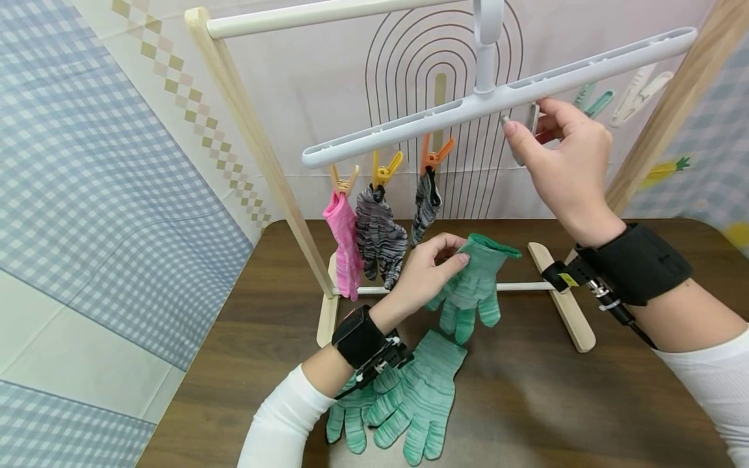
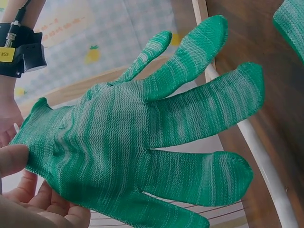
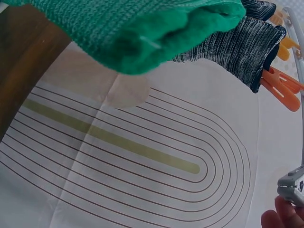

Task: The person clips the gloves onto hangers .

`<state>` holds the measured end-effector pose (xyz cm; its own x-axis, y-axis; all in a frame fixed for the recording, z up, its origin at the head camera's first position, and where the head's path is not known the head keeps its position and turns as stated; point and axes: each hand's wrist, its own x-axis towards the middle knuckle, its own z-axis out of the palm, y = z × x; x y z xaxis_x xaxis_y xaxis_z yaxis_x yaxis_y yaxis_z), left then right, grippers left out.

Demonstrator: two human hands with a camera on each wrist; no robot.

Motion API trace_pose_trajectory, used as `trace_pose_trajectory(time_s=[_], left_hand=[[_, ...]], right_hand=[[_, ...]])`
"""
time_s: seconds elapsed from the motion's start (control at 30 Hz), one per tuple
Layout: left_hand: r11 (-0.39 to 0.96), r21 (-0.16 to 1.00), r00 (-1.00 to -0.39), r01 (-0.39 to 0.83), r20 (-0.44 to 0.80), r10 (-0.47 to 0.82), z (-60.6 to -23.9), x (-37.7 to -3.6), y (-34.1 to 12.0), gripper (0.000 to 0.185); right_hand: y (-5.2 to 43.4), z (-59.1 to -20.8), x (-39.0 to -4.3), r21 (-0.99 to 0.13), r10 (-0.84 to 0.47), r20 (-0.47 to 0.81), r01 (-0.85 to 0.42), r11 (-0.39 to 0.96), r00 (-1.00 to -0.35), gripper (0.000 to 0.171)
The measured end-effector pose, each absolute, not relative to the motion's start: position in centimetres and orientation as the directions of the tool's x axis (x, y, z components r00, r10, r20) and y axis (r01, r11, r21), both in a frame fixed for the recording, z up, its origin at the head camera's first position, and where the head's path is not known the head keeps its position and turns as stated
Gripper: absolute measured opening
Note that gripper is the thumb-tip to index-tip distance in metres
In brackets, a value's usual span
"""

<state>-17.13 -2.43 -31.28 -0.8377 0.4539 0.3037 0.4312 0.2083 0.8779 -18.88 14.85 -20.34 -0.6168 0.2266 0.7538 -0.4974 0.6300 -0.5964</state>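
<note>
My left hand (image 1: 426, 268) pinches the cuff of a green striped knit glove (image 1: 473, 286), thumb on the near side. The glove hangs fingers-down below the hanger; in the left wrist view its palm and fingers fill the picture. Up at the white hanger (image 1: 404, 128), my right hand (image 1: 573, 159) pinches a grey clothespin (image 3: 290, 184) beneath the bar. Whether the pin's jaws are apart is hard to see. To the left hang a pink glove (image 1: 344, 237), a black-and-grey glove (image 1: 380, 231) and another dark knit glove (image 1: 426, 201), from beige, yellow and orange clothespins (image 1: 435, 158).
Two more green gloves (image 1: 421, 390) lie overlapping on the brown table (image 1: 526, 403), partly under my left forearm. Green (image 1: 598, 104) and white clothespins (image 1: 640, 97) hang at the hanger's right end. A wooden rack (image 1: 257, 143) frames the hanger, with a low white crossbar (image 1: 521, 286).
</note>
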Motion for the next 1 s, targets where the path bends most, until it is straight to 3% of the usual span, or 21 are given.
trace_pose_trajectory(time_s=[0.47,0.8,1.0], left_hand=[[0.144,0.882,-0.834,0.449,0.355,0.422,-32.1,-18.3,-1.9,0.023],[0.091,0.927,-0.870,0.365,0.304,0.389,-30.0,-17.0,-1.0,0.024],[0.012,0.948,-0.882,0.319,0.293,0.369,-31.0,-18.2,0.2,0.024]], right_hand=[[15.0,-20.2,-19.5,-0.563,0.239,0.758,-0.423,0.711,-0.607,0.040],[15.2,-20.2,-19.7,-0.559,0.246,0.756,-0.402,0.726,-0.606,0.040],[15.3,-20.1,-19.9,-0.563,0.254,0.756,-0.403,0.721,-0.603,0.039]])
